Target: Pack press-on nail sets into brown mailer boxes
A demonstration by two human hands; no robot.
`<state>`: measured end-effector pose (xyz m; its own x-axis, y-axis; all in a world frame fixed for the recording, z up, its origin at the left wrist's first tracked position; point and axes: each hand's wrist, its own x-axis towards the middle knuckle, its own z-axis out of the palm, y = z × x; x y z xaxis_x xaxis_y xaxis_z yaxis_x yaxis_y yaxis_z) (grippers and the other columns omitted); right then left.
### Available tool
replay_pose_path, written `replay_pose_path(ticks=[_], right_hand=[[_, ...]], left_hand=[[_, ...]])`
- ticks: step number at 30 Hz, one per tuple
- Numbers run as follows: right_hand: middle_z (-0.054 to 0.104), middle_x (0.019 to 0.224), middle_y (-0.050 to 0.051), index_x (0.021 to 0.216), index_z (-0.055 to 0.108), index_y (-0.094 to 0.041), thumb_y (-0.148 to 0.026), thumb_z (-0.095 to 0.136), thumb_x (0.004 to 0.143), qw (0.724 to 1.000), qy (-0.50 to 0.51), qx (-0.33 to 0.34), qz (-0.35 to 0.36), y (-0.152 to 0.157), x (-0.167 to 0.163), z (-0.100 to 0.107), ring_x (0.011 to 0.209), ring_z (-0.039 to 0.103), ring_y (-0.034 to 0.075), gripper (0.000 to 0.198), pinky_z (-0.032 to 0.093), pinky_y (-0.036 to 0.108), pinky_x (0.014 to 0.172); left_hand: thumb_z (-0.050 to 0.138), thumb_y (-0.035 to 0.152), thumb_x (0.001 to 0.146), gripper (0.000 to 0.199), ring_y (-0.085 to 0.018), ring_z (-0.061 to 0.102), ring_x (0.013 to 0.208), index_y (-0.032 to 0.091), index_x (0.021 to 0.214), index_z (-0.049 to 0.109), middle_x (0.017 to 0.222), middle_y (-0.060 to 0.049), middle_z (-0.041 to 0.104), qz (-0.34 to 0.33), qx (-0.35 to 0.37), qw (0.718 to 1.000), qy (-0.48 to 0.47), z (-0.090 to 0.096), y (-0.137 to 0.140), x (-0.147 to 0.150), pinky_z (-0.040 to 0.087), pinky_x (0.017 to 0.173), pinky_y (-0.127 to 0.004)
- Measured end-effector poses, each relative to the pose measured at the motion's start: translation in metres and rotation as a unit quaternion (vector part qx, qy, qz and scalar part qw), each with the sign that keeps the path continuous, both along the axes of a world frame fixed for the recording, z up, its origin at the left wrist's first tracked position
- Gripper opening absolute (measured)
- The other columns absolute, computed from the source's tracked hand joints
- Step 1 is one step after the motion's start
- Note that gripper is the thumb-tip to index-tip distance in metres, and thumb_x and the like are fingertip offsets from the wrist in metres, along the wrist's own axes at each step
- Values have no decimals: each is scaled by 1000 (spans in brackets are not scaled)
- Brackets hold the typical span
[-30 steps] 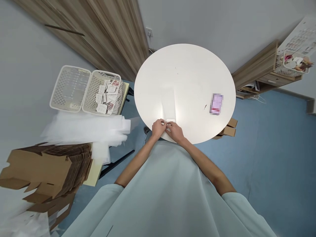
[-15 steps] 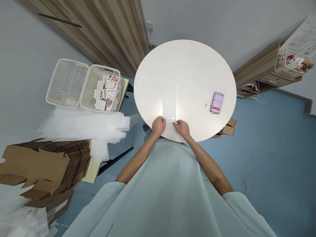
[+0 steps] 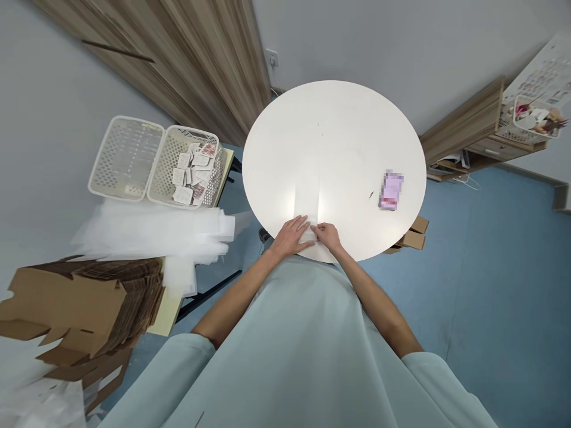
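Note:
A thin, translucent white foam sheet [image 3: 307,199] lies lengthwise on the round white table [image 3: 339,128], close to the front edge. Across its near end my left hand [image 3: 291,236] lies flat with fingers spread, covering a good part of it. At the right edge of that same end, my right hand [image 3: 328,236] has its thumb and fingers pinched together on the sheet. What lies under my left palm is hidden. Off to the right on the table is a blurred purple item [image 3: 391,190].
On the left, a stack of white foam sheets [image 3: 156,229] lies beside an open perforated basket [image 3: 154,169] of small packets. Flattened brown cardboard boxes [image 3: 66,303] are piled nearer me. A wooden cabinet [image 3: 473,125] with another basket [image 3: 530,125] stands at the right.
My left hand has gone from a curled grip at the sheet's left edge to lying spread across its near end. My right hand remains at the right edge. The camera view has shifted slightly.

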<state>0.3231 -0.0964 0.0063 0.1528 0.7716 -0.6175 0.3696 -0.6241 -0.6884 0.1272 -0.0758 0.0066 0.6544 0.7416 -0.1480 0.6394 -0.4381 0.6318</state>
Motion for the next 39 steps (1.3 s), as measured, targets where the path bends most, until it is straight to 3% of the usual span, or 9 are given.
replay_pose_path(ticks=[6, 9, 11, 13, 16, 22, 31, 36, 39], right_hand=[[74, 75, 5, 85, 70, -18, -46, 61, 96, 998, 48, -18, 24, -3, 11, 5, 68, 70, 20, 31, 57, 31, 72], [77, 116, 11, 118, 71, -18, -28, 50, 99, 989, -58, 85, 107, -8, 19, 14, 83, 73, 22, 30, 59, 36, 80], [62, 149, 12, 141, 61, -23, -20, 52, 96, 963, -110, 165, 185, -11, 22, 18, 95, 72, 23, 46, 59, 38, 81], [50, 162, 10, 147, 54, -27, -20, 55, 94, 940, -113, 198, 255, -11, 23, 20, 98, 71, 24, 53, 60, 38, 77], [57, 153, 8, 140, 57, -27, -22, 54, 96, 936, -86, 205, 274, -5, 23, 16, 95, 70, 23, 44, 58, 37, 77], [73, 121, 5, 120, 65, -24, -39, 55, 101, 969, -41, 170, 175, 24, 21, 1, 83, 68, 20, 27, 56, 35, 80], [75, 110, 5, 114, 69, -23, -46, 68, 94, 984, -106, 114, 87, 52, 10, -12, 86, 69, 21, 30, 55, 36, 84], [75, 110, 7, 118, 67, -23, -43, 69, 97, 976, -175, 91, 88, 54, 1, -5, 99, 70, 26, 30, 57, 40, 83], [70, 128, 13, 128, 65, -21, -31, 64, 99, 948, -217, 169, 158, 59, -2, 2, 116, 66, 30, 31, 59, 43, 88]], left_hand=[[63, 22, 92, 64, -34, 43, 154, 21, 154, 51, 165, -15, 47, -23, 35, 999, 12, -13, -3, -10, 37, 125, -56], [61, 21, 91, 59, -33, 51, 147, 24, 149, 57, 159, -12, 55, -2, 28, 1000, -1, -10, 1, -8, 41, 122, -56], [61, 23, 91, 54, -33, 54, 144, 23, 146, 61, 155, -11, 60, 14, 19, 1000, -15, -8, 4, -6, 42, 121, -55], [63, 24, 90, 52, -32, 57, 141, 23, 141, 64, 150, -10, 64, 31, 3, 999, -30, -6, 8, -4, 43, 121, -53], [66, 27, 88, 47, -30, 64, 133, 23, 135, 68, 143, -8, 69, 73, -42, 995, -60, -5, 15, -3, 48, 117, -48], [70, 46, 91, 38, -28, 71, 114, 23, 121, 70, 123, -8, 75, 230, -124, 961, -91, -3, 26, -7, 57, 100, -41], [77, 26, 87, 34, -22, 73, 92, 22, 119, 63, 111, -6, 75, 437, -161, 880, -90, -17, 39, 16, 59, 90, -39], [77, 25, 88, 42, -24, 70, 95, 22, 124, 57, 124, -10, 65, 445, -77, 891, -43, -15, 39, 23, 57, 94, -44], [70, 16, 89, 39, -32, 62, 121, 21, 125, 58, 130, -15, 60, 336, 22, 942, -11, -10, 47, 23, 51, 105, -50]])
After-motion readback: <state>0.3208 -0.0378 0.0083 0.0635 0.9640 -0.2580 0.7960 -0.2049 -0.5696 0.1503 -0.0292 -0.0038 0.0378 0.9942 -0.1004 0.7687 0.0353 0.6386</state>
